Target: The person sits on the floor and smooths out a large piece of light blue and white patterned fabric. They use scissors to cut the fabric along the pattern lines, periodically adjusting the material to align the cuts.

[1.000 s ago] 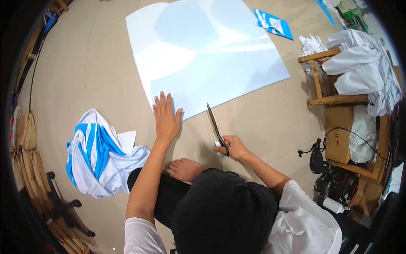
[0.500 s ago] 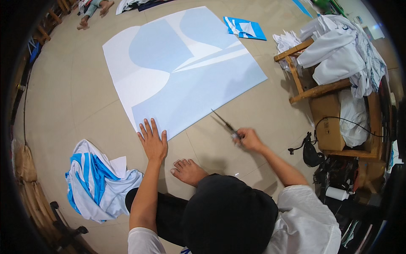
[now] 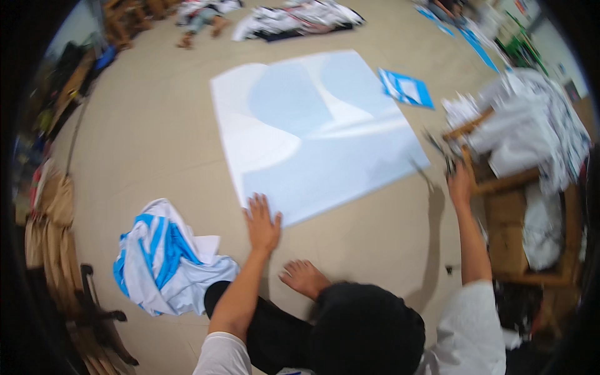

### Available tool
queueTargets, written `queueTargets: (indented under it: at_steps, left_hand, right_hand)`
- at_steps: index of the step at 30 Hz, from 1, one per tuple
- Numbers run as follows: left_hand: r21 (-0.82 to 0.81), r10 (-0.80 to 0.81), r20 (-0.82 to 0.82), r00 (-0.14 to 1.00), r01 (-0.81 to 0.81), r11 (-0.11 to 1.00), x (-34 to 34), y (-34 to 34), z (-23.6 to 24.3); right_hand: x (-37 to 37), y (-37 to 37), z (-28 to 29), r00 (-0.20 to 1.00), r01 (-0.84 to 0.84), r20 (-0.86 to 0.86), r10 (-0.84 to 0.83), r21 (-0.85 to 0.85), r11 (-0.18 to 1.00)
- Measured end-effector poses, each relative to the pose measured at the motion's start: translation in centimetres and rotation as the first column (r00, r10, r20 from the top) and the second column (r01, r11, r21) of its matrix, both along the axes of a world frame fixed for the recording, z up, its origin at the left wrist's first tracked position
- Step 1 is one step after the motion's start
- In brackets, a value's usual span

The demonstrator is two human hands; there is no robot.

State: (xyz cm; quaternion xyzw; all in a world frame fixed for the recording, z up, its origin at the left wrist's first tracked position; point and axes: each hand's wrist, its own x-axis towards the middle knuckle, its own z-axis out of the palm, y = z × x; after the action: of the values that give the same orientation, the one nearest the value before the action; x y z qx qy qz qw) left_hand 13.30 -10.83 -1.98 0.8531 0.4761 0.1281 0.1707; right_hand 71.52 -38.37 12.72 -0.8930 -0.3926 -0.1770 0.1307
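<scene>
A large flat sheet [image 3: 350, 172], patterned in white and light blue like fabric, lies on the floor before me. My left hand [image 3: 263, 229] rests on its near left corner, fingers spread and palm down. My right hand [image 3: 459, 182] is out to the right, beyond the sheet's right corner, closed around a pair of scissors [image 3: 439, 145]. The scissors are off the floor beside the wooden frame, their blades apart and pointing away to the upper left; motion blurs them slightly.
Crumpled blue and white fabric [image 3: 164, 262] lies left of my bare foot [image 3: 304, 279]. A folded blue piece [image 3: 406, 89] sits past the sheet. White garments [image 3: 531, 125] drape over a wooden frame [image 3: 509, 181] at right. Other people's limbs [image 3: 203, 28] show at the far edge, near a garment pile [image 3: 300, 20].
My right hand has swung forward and right with the scissors, from near the sheet's front edge to the wooden frame. The view has shifted; my left hand stays on the sheet's corner.
</scene>
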Motion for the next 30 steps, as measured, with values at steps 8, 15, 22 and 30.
queueTargets:
  at_steps: [8, 15, 22, 30]
  left_hand:
    - [-0.033, 0.224, 0.114, 0.968, -0.221, 0.975, -2.2, 2.3, 0.7]
    - [0.009, 0.293, 0.238, 0.926, -0.304, 0.953, -2.4, 5.3, 1.0]
    - [-0.048, 0.37, 0.143, 0.918, -0.367, 0.929, -1.8, 11.9, 2.3]
    - [-0.178, 0.426, 0.082, 0.901, -0.407, 0.896, 2.1, 20.9, 0.9]
  right_hand:
    - [-20.5, -5.1, -9.4, 0.755, 0.293, -0.597, -0.271, -0.062, 0.954]
    - [-20.8, -10.9, -11.6, 0.784, 0.418, -0.517, -0.344, 0.03, 0.908]
    - [-22.6, -12.2, -9.7, 0.706, 0.387, -0.59, -0.391, -0.141, 0.911]
    - [-19.3, -12.2, -6.6, 0.722, 0.186, -0.505, -0.473, -0.517, 0.835]
